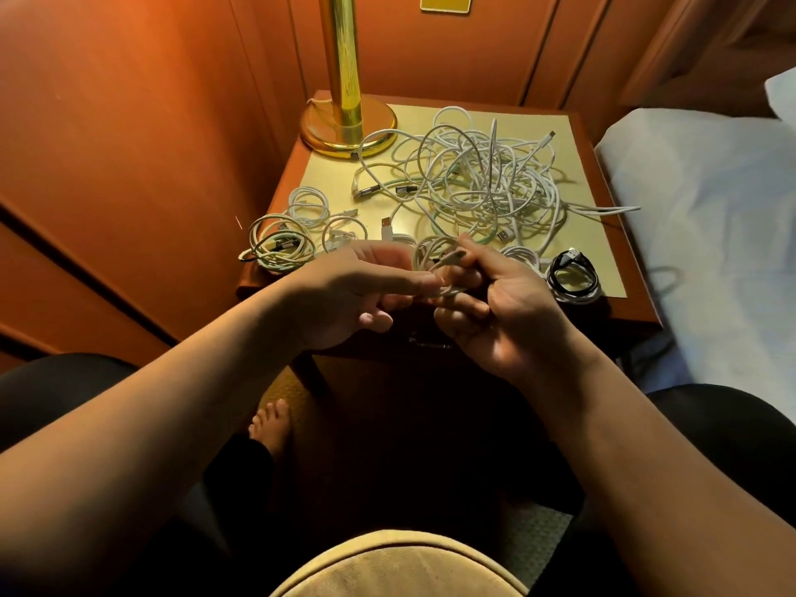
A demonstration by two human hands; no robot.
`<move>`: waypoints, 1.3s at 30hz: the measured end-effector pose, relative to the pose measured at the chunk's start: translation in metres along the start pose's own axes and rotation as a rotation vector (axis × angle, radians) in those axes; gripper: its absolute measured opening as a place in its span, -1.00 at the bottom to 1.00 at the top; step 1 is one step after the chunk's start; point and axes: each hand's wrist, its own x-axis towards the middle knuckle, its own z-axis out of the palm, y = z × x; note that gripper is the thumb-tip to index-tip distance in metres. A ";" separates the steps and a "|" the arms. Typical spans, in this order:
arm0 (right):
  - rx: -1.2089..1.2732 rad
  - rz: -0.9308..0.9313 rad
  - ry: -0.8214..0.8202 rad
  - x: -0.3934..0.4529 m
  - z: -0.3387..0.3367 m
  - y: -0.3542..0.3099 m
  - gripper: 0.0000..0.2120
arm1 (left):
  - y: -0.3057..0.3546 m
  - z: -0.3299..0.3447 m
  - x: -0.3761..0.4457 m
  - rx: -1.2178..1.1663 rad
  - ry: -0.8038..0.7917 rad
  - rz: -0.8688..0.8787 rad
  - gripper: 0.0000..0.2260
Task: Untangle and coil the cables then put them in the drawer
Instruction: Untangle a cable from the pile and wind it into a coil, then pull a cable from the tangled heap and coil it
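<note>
A big tangle of white cables (482,178) lies on the nightstand top (594,260). Small coiled white cables (282,243) sit at its front left corner, and a coiled black cable (573,273) at the front right. In front of the nightstand, both hands hold one small white coil (435,262). My left hand (357,290) pinches its lower loops with fingertips. My right hand (495,295) grips the coil, thumb pressing the cable's plug end on top. The drawer front (426,338) below is dark and mostly hidden by my hands.
A brass lamp base (349,122) stands at the back left of the nightstand. Wood-panelled wall lies to the left and behind. A bed with white sheets (710,209) borders the right side. My knees and a bare foot (269,424) are below.
</note>
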 end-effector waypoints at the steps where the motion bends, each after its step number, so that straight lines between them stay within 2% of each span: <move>1: 0.026 -0.001 0.006 0.000 0.000 0.000 -0.60 | -0.001 0.000 0.000 -0.040 -0.031 -0.011 -0.87; 4: 0.076 0.001 0.002 0.002 0.002 0.002 -0.62 | -0.002 0.000 0.001 -0.110 -0.077 0.000 -0.82; 6: 0.082 -0.006 -0.012 0.004 0.002 0.004 -0.64 | -0.001 0.000 0.002 -0.097 -0.070 0.025 -0.61; 8: 0.056 -0.024 0.002 0.006 0.001 0.004 -0.62 | -0.001 0.004 0.003 -0.021 0.024 0.064 -0.46; 9: 0.026 -0.038 0.021 0.008 0.000 0.004 -0.62 | -0.002 0.006 0.003 0.036 0.104 0.088 -0.48; 11: -0.048 -0.059 0.043 0.009 -0.001 0.004 -0.63 | -0.004 0.009 0.003 0.129 0.265 0.139 -0.69; 15: -0.139 -0.046 0.049 0.010 0.002 0.004 -0.61 | -0.006 0.002 -0.004 0.335 0.475 0.340 -0.84; 18: -0.251 -0.112 0.069 0.017 0.010 0.000 -0.64 | -0.002 -0.007 -0.003 0.552 0.615 0.504 -0.79; 20: -0.311 -0.188 0.033 0.028 0.019 -0.004 -0.73 | 0.008 -0.017 0.001 0.712 0.673 0.623 -0.81; 22: -0.369 -0.243 0.014 0.043 0.030 -0.010 -0.74 | 0.024 -0.031 0.005 0.818 0.711 0.662 -0.79; 25: -0.525 -0.334 0.027 0.067 0.049 -0.022 -0.77 | 0.045 -0.061 0.011 0.857 0.751 0.631 -0.78; 28: -0.806 -0.448 0.030 0.094 0.063 -0.033 -0.88 | 0.056 -0.096 0.020 0.873 0.808 0.569 -0.81; 31: -1.055 -0.533 0.059 0.128 0.068 -0.040 -0.85 | 0.057 -0.128 0.029 0.870 0.876 0.450 -0.81; 36: -1.327 -0.511 0.104 0.177 0.074 -0.043 -0.78 | 0.050 -0.165 0.044 0.767 0.910 0.303 -0.80; 39: -1.477 -0.398 0.092 0.193 0.079 -0.044 -0.82 | 0.048 -0.181 0.050 0.814 0.861 0.209 -0.78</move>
